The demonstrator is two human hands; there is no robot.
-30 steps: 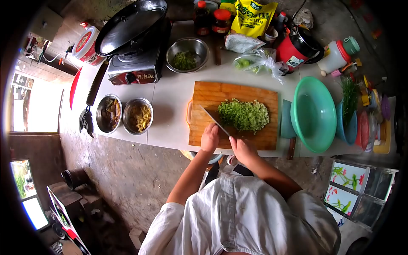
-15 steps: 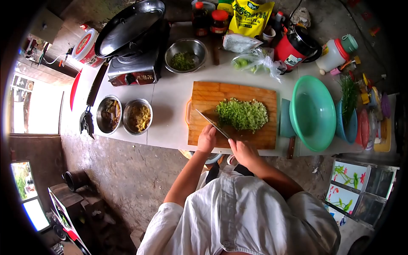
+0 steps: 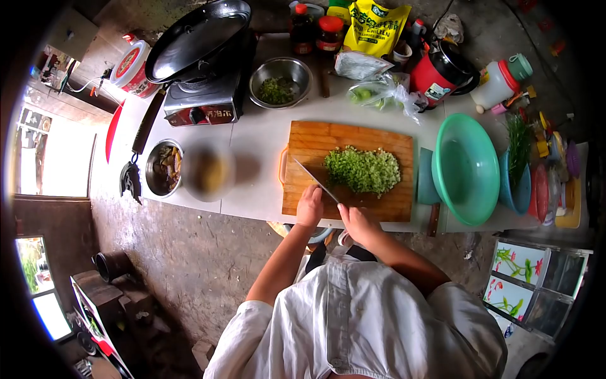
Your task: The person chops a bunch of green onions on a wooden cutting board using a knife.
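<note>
My right hand (image 3: 360, 224) is closed around the handle of a kitchen knife (image 3: 314, 179), whose blade slants up to the left over the wooden cutting board (image 3: 309, 136). At the near-left side of the blade is my left hand (image 3: 309, 207), its fingers curled together by the metal. Whether they grip the blade or only rest against it is hard to make out. Finely chopped green vegetable (image 3: 363, 169) lies in a heap on the board, to the right of the blade.
Left of the board stand a steel bowl of food (image 3: 165, 168) and a blurred bowl (image 3: 209, 172). Behind are a wok (image 3: 199, 41) on a gas stove (image 3: 202, 104) and a bowl of chopped greens (image 3: 281, 82). A green basin (image 3: 466, 167) and a cleaver handle (image 3: 433, 219) lie rightward.
The whole view has shifted slightly, so the table's things sit a little further right. Both hands and the knife keep nearly the same pose over the board.
</note>
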